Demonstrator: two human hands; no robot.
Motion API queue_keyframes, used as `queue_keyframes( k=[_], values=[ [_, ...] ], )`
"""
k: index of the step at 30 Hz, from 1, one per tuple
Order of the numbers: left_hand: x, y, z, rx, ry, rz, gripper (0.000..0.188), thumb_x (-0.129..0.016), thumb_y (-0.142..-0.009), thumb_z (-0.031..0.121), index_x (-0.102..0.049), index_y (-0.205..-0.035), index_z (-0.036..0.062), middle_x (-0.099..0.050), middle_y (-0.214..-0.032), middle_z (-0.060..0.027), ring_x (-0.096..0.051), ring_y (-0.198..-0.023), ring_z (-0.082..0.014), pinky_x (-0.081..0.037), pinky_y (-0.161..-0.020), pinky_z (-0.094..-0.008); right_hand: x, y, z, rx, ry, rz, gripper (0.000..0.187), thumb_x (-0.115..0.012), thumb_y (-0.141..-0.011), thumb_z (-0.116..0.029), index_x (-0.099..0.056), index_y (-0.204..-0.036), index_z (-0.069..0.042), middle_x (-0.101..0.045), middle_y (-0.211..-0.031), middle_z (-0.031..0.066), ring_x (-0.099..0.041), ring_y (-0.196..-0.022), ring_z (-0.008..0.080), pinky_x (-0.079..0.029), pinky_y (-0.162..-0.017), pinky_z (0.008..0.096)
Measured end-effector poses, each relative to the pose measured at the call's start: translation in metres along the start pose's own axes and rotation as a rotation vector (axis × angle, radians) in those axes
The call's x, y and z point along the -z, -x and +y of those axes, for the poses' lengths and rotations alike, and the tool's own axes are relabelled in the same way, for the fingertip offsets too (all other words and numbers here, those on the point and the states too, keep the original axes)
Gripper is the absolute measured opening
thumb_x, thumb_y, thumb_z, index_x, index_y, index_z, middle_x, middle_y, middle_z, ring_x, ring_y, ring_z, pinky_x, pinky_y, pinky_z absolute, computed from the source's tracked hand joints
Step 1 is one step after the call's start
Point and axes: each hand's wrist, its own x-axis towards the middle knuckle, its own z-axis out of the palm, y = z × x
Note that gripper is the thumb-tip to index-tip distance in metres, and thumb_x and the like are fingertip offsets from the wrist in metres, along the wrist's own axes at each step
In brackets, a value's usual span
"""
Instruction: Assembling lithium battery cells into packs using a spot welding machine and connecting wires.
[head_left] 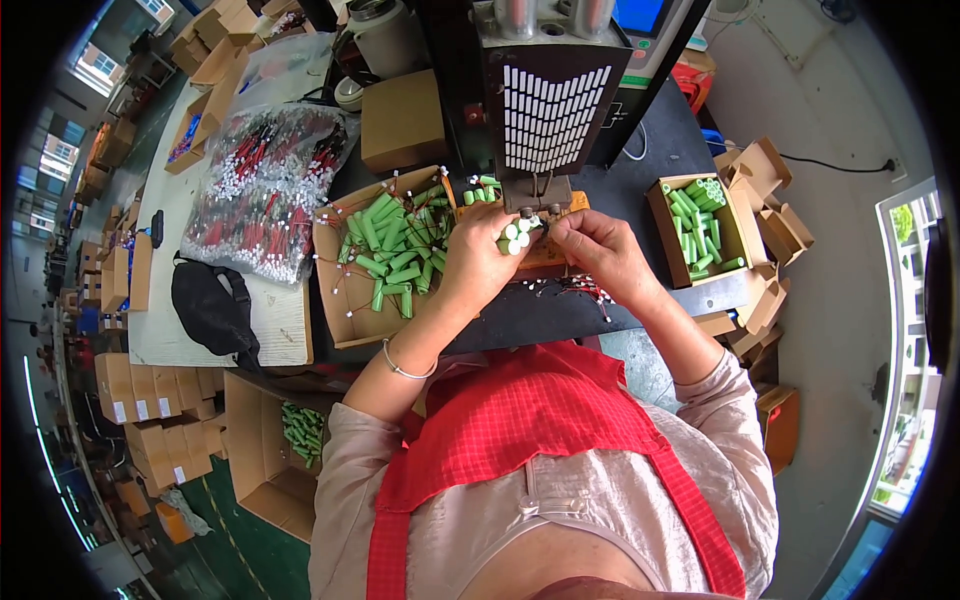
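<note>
My left hand (474, 252) is closed around several green cylindrical battery cells (514, 241), their pale round ends facing me. It is just below the head of a black bench machine (553, 130) with a panel of white slots. Close on the right, my right hand (606, 252) has thumb and fingertips pinched together by the machine's two small tips (540, 212). What lies in that pinch is too small to make out. An orange-yellow block (577, 203) sits under the tips, partly hidden by my hands. Small wire leads (585, 288) lie on the bench below my right hand.
Left of my hands is an open cardboard box (328, 275) of green cells with leads. A smaller box (662, 232) of green cells stands right. Farther left are a clear bag (265, 190) of red-and-black leads and a black pouch (213, 308). Another carton (245, 440) is below the bench.
</note>
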Motion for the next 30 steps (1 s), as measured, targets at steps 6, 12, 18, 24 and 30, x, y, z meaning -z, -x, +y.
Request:
queue_keyframes(
  k=[6,12,18,24,30],
  values=[
    [-0.005,-0.001,-0.007,0.006,-0.011,-0.003,0.021,-0.072,-0.066,0.008,-0.063,-0.084,0.0033,-0.06,-0.078,-0.0107,-0.058,-0.072,-0.0289,-0.047,-0.063,-0.0365,0.0,-0.006,-0.008,-0.102,-0.029,-0.007,0.02,-0.055,-0.089,-0.022,-0.058,-0.088,-0.002,-0.048,-0.066,-0.0045,-0.04,-0.056,0.0019,-0.034,-0.05,0.0166],
    [-0.002,-0.004,-0.003,-0.016,0.0,0.034,0.022,-0.071,-0.065,0.006,-0.063,-0.085,0.004,-0.06,-0.077,-0.0102,-0.059,-0.072,-0.0278,-0.047,-0.062,-0.0359,0.003,-0.006,-0.015,-0.13,0.003,-0.051,0.025,-0.056,-0.089,-0.024,-0.059,-0.095,0.0,-0.052,-0.069,-0.0027,-0.045,-0.058,0.0022,-0.036,-0.051,0.0157],
    [0.018,0.002,0.011,0.161,-0.104,-0.093,0.019,-0.07,-0.07,0.016,-0.065,-0.086,0.0044,-0.063,-0.073,-0.0134,-0.063,-0.067,-0.0275,-0.05,-0.06,-0.0333,0.019,0.013,-0.008,-0.064,-0.011,-0.231,0.019,-0.062,-0.084,-0.011,-0.062,-0.098,0.001,-0.062,-0.077,0.0011,-0.057,-0.069,0.0057,-0.047,-0.064,0.0193],
    [0.042,0.011,0.008,0.831,1.297,-0.378,0.03,-0.066,-0.077,0.004,-0.057,-0.106,0.0041,-0.063,-0.096,-0.0125,-0.054,-0.066,-0.0062,-0.04,-0.051,-0.018,0.016,0.026,-0.014,0.237,0.136,-0.254,0.015,-0.063,-0.082,-0.013,-0.066,-0.089,0.0,-0.065,-0.076,0.0058,-0.062,-0.068,0.0111,-0.051,-0.063,0.0234],
    [0.029,0.01,0.007,0.734,1.022,-0.23,0.032,-0.067,-0.076,0.001,-0.054,-0.105,0.0001,-0.063,-0.095,-0.0102,-0.058,-0.071,-0.0092,-0.044,-0.056,-0.0184,0.0,0.025,-0.011,0.4,0.22,-0.011,0.013,-0.063,-0.081,-0.011,-0.066,-0.089,0.0,-0.065,-0.075,0.01,-0.064,-0.067,0.019,-0.05,-0.061,0.0279]
  ],
)
